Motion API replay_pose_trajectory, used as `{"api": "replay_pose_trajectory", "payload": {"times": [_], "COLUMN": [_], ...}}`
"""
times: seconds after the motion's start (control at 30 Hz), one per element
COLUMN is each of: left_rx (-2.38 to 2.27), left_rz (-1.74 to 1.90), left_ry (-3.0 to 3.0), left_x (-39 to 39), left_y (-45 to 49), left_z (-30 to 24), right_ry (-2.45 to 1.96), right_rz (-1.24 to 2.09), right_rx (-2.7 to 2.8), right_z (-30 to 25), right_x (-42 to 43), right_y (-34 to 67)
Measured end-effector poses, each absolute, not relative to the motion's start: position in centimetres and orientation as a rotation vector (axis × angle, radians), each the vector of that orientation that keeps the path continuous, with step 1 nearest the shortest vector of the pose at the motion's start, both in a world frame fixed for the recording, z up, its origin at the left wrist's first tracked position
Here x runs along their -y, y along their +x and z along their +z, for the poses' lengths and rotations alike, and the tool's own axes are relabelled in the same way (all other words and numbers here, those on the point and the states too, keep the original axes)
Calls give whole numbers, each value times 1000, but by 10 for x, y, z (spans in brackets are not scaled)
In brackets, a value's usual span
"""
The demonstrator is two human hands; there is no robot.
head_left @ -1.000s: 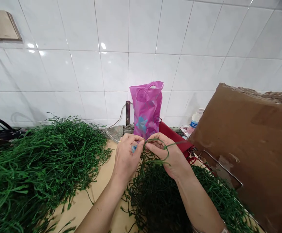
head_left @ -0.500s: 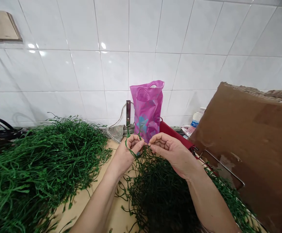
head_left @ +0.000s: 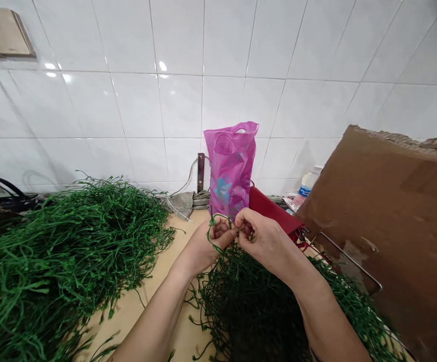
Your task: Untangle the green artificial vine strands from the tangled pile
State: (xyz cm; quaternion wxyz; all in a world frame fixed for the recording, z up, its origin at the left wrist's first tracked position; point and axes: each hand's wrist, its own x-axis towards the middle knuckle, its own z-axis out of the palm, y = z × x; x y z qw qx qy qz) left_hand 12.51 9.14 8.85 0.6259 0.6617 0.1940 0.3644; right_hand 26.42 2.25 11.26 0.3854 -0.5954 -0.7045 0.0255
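Left hand [head_left: 204, 247] pinches a green stem [head_left: 212, 221] toward the desk's [head_left: 170, 239] far edge, right hand [head_left: 264, 235] curled just beside (can't tell if gripping), apparently fine fingertip work at its end, next move likely calling for steady tension.

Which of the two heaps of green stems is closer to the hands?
The right-hand heap, the dark, shadowed one just below the left hand and right hand. The left heap, brighter green, lies left of both hands.

The stems [head_left: 90, 236] are green, the bag [head_left: 235, 168] pink with a blue print [head_left: 223, 190], the cardboard [head_left: 403, 216] brown.
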Motion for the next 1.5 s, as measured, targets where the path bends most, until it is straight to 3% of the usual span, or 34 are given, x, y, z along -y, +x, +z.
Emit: {"api": "replay_pose_trajectory", "payload": {"times": [0.23, 0.4, 0.57, 0.87, 1.2, 1.5], "left_rx": [-432, -458, -488, -456, -524, -573], "left_rz": [887, 947, 928, 970, 858, 932], "left_ry": [1281, 1258, 1338, 1417, 1625, 1949], "left_x": [-89, -87, -87, -90, -85, -86], "left_y": [118, 115, 120, 121, 113, 107], "left_z": [105, 110, 106, 97, 112, 111], "right_ry": [-1586, -1702, -1640, -1418, -1410, -1268], "right_rz": [-193, 222, 76, 538, 483, 947], "right_rx": [1513, 1670, 1488, 1544, 1360, 1266], "right_z": [114, 121, 138, 139, 121, 120], "right_x": [-15, 9, 10, -4, -18, -20], "right_y": [333, 346, 306, 277, 260, 258]}}
